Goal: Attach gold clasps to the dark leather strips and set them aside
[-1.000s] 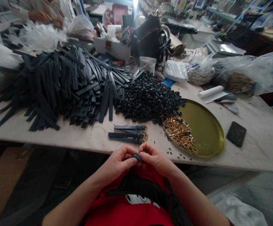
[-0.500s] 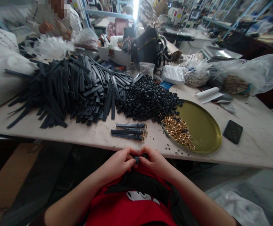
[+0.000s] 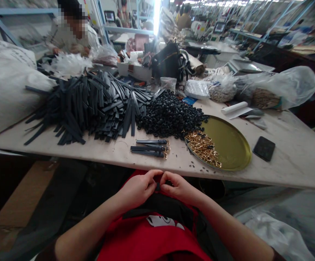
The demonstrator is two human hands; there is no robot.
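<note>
My left hand (image 3: 139,188) and my right hand (image 3: 177,186) meet over my lap, just off the table's front edge, fingers closed around a small dark piece (image 3: 157,187) that they mostly hide. Several dark straps with gold buckles (image 3: 149,148) lie on the table in front of them. Behind these is a heap of small black loops (image 3: 170,115), with a large pile of dark strips (image 3: 92,105) to its left. Gold buckles (image 3: 203,148) fill the left part of a round gold-coloured tray (image 3: 230,145).
A black phone (image 3: 264,148) lies right of the tray. A white sack (image 3: 7,90) stands at the left. Plastic bags (image 3: 293,87), a black bag (image 3: 166,61) and a roll of white paper (image 3: 236,109) lie farther back. A person (image 3: 75,36) sits across the table.
The view has tilted up slightly and shifted, showing more of the room behind. My hands stay together, with their fingers slightly moved around the dark piece.
</note>
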